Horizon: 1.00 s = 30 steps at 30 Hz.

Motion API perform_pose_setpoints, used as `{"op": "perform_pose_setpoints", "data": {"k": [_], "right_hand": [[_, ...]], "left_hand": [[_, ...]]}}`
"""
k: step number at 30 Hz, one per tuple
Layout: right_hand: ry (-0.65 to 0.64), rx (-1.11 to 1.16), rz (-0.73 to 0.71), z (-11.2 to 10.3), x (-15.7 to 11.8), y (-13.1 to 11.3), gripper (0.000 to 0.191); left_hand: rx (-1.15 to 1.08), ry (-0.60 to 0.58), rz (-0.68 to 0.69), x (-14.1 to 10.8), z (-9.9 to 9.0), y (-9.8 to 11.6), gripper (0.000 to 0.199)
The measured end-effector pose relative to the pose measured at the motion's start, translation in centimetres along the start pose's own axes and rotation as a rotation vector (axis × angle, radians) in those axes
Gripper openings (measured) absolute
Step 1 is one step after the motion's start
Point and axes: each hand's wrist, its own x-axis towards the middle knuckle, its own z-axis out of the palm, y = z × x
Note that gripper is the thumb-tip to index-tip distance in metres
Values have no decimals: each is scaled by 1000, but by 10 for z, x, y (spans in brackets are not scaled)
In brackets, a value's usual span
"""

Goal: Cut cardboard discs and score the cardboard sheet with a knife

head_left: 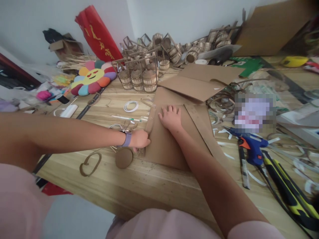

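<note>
A flat brown cardboard sheet (169, 142) lies on the wooden table in front of me. My right hand (171, 118) rests on its upper part, palm down with the fingers spread. At the sheet's left edge is my left hand (140, 138), wearing a purple-banded watch. Its fingers are curled under, and what they grip is hidden. A narrow brown strip (150, 121) runs along that edge, just above the left hand. Beside this hand lies a round brown disc (124, 158). A longer cardboard strip (196, 124) lies over the sheet's right side.
Small slatted baskets (137, 79) stand at the back, near a folded cardboard piece (199, 81). To the right lie a blue glue gun (254, 149), a slim cutter (243, 166) and yellow-black long-handled cutters (286, 186). A flower cushion (93, 77) sits back left.
</note>
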Motion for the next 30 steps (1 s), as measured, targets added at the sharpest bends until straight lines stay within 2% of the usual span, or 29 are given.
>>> {"op": "perform_pose_setpoints", "data": {"k": [3,5,10,18,21,25,30], "right_hand": [[4,3,-2,1,0,0,54],[6,2,-1,1,0,1,54],[13,1,1,1,0,0,53],[7,-2,-3,0,-1,0,54],[11,-6,-3,0,-1,0,54],[11,-9,4,0,0,0,54],[7,-4,-1,1,0,0,53]], "left_hand": [[-81,-28,-120,-13,-4,3,55],[-130,-35,-140,-18,-6,4,57],[-179,-66,-141,-19,-11,3,52],[-250,-215,-170,-11,-19,0,53],[-247,-207,-179,-13,-16,1,48],[-253,-185,-211,-18,-13,6,27],[-228,-161,-245,-24,-13,16,30]]}}
